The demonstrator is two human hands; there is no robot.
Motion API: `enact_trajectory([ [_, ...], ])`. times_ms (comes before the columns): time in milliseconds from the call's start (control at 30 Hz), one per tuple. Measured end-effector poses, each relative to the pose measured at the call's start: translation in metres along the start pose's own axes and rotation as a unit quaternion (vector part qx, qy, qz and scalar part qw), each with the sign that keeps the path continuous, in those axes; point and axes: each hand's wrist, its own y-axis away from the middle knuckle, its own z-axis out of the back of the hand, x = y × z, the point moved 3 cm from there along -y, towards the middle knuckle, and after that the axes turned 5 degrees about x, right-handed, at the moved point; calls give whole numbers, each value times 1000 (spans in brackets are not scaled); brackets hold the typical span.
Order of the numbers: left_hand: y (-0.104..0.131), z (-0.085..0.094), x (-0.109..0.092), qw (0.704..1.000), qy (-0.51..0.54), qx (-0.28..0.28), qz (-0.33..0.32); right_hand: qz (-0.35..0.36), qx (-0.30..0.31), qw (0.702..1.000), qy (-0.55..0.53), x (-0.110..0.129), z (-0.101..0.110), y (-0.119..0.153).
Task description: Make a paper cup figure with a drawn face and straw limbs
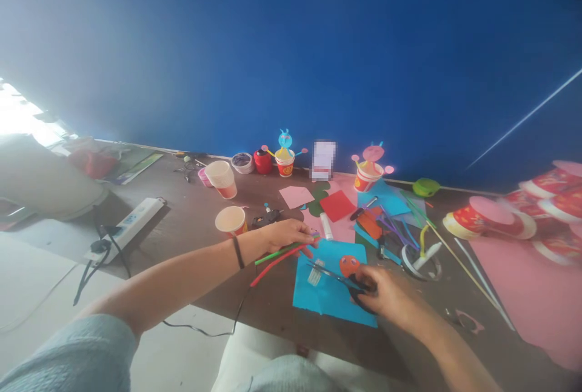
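My left hand (291, 235) is closed round a green pipe cleaner (277, 253) and a red pipe cleaner (273, 266), whose ends stick out to the left. In my right hand (386, 295) is a pair of dark scissors (352, 283), blades pointing left over a blue paper sheet (334, 307). An orange paper face with eyes (349, 265) lies on the sheet beside my right fingers. Near the blades there is a small white printed strip (315, 272). The scissor blades are apart from the pipe cleaners.
Two decorated cup figures (285, 165) (366, 177) stand by the blue wall. Plain cups (221, 180), a glue stick (326, 226), coloured papers and a power strip (130, 228) lie about. Stacked red cups (482, 216) and pink paper (531, 289) are at the right.
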Motion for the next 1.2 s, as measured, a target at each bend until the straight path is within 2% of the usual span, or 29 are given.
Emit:
enact_trajectory([
  [67,1,4,5,998,42,-40,-10,-9,-17,999,-35,-6,-1,1],
  [133,3,3,10,996,67,-56,-22,-17,-38,996,-75,-13,2,1],
  [233,3,-11,17,991,121,-31,-43,-30,-65,991,-115,-23,6,0],
  [333,-6,-34,19,984,146,-4,-101,-45,-87,984,-147,-32,8,-3],
  [433,-23,-56,15,982,115,-1,-152,-60,-113,971,-204,-41,7,-5],
  [533,-41,-69,9,982,74,3,-173,-84,-128,953,-263,-53,4,-4],
  [633,-58,-72,5,985,41,-10,-169,-98,-145,939,-298,-68,5,1],
  [767,-77,-69,-2,988,-19,-32,-148,-131,-213,915,-317,-98,13,18],
  [900,-88,-65,-13,986,-64,-74,-137,-210,-251,931,-163,-127,14,41],
  [1000,-89,-64,-18,985,-66,-103,-124,-274,-253,928,-20,-139,6,59],
  [1100,-82,-65,-21,985,-33,-118,-121,-274,-225,929,102,-143,-5,73],
  [1200,-73,-68,-21,985,30,-110,-129,-257,-197,929,179,-150,-11,80],
])
